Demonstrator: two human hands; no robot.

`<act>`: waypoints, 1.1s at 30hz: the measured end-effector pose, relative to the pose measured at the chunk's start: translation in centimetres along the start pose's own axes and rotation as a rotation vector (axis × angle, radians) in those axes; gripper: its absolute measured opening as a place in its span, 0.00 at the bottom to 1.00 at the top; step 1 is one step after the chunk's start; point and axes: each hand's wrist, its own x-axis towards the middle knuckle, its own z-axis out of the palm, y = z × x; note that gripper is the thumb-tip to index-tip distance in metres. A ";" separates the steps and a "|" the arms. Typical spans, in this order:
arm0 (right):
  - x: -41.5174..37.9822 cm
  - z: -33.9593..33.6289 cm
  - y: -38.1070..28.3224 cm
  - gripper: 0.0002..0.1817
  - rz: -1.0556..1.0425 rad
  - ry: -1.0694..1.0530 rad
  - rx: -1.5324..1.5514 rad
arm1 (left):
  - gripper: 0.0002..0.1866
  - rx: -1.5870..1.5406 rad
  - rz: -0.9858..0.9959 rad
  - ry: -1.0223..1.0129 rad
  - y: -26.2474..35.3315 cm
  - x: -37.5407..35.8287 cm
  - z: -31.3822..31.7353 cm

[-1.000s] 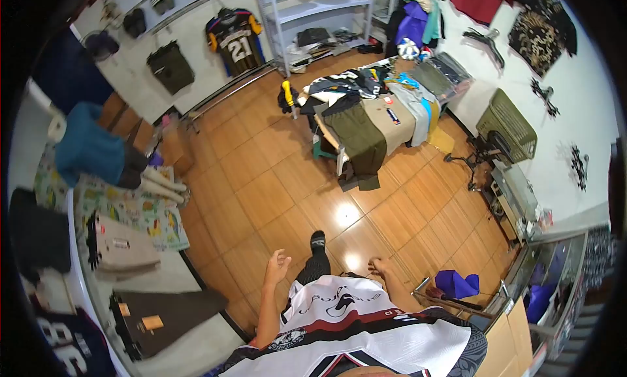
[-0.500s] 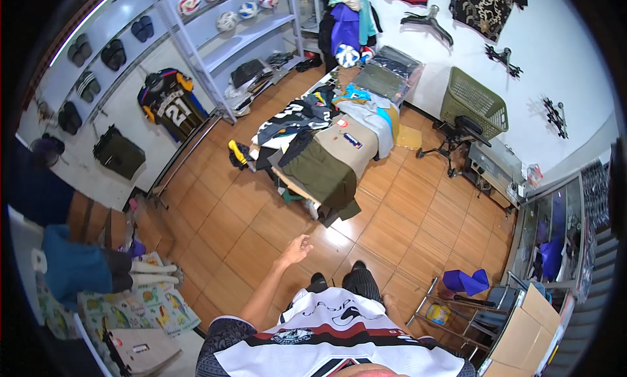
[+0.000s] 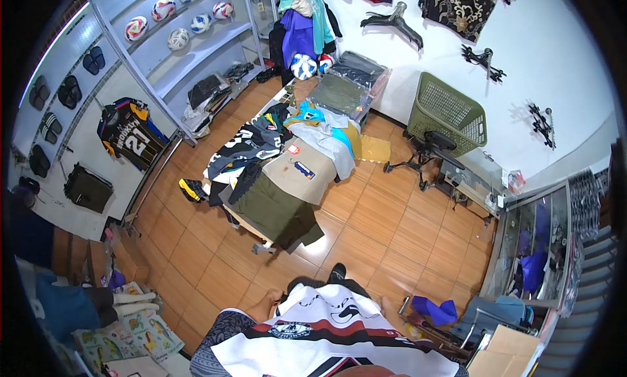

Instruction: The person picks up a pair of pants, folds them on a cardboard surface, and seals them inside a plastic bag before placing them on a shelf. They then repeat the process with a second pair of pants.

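My left hand (image 3: 268, 304) hangs low beside my left leg, just left of the white, red and black jersey I wear; its fingers are too small and partly hidden to read. On the other side, my right arm hangs down, only a strip of skin showing past the jersey, and the right hand (image 3: 390, 310) is mostly covered. Ahead stands a table heaped with clothes: dark olive trousers (image 3: 277, 210) over the near end, a beige garment (image 3: 313, 181) with a label, and dark patterned jerseys (image 3: 245, 145). Neither hand touches these clothes.
A green basket (image 3: 444, 115) rests on a wheeled chair base (image 3: 418, 161) to the right. Shelves (image 3: 202, 53) with balls stand at back left. Purple cloth (image 3: 434, 310) and cardboard (image 3: 506, 354) lie near right. A mannequin's legs (image 3: 134, 302) stick out at left.
My left hand has dropped from in front of me, where its fingers were apart, to beside my leg. I have moved closer to the clothes table, and the view has turned right.
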 end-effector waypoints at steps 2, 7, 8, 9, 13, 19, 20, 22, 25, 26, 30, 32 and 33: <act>3.2 -1.4 -4.8 0.08 -0.056 -0.025 -0.025 | 0.17 0.083 0.110 0.028 3.3 -1.7 1.7; 9.0 0.5 -18.6 0.05 -0.180 0.001 -0.095 | 0.17 -0.096 0.093 0.080 10.7 2.2 3.9; 8.0 2.6 -21.6 0.06 -0.173 0.120 -0.137 | 0.18 -0.003 0.119 0.108 13.5 3.0 3.4; 7.7 4.1 -24.6 0.08 -0.164 0.101 -0.167 | 0.17 0.004 0.131 0.136 15.6 4.5 3.0; 8.9 8.9 -31.8 0.15 -0.184 0.032 -0.279 | 0.14 -0.099 0.291 0.213 26.2 6.2 0.4; 11.9 12.9 -39.8 0.15 -0.200 -0.059 -0.469 | 0.15 -0.255 0.175 0.422 41.2 13.1 -5.8; 12.2 13.2 -41.1 0.15 -0.167 -0.055 -0.486 | 0.17 -0.259 0.179 0.451 43.1 15.4 -7.2; 10.9 14.0 -44.1 0.17 -0.088 -0.008 -0.535 | 0.20 -0.268 0.185 0.506 46.3 20.8 -9.6; 9.5 15.5 -48.4 0.18 -0.057 0.057 -0.586 | 0.25 -0.084 0.227 0.575 51.2 23.0 -13.8; 9.2 16.4 -50.2 0.18 -0.056 0.072 -0.593 | 0.32 -0.223 0.158 0.385 51.9 24.2 -15.7; 9.2 20.2 -55.5 0.19 -0.085 0.087 -0.612 | 0.38 -0.003 0.067 0.449 54.7 25.7 -17.5; 9.5 22.5 -57.8 0.19 -0.120 0.062 -0.621 | 0.38 -0.038 -0.023 0.516 55.9 24.9 -17.6; 9.1 24.1 -59.1 0.19 -0.135 0.046 -0.630 | 0.38 -0.056 -0.068 0.549 56.2 24.5 -17.4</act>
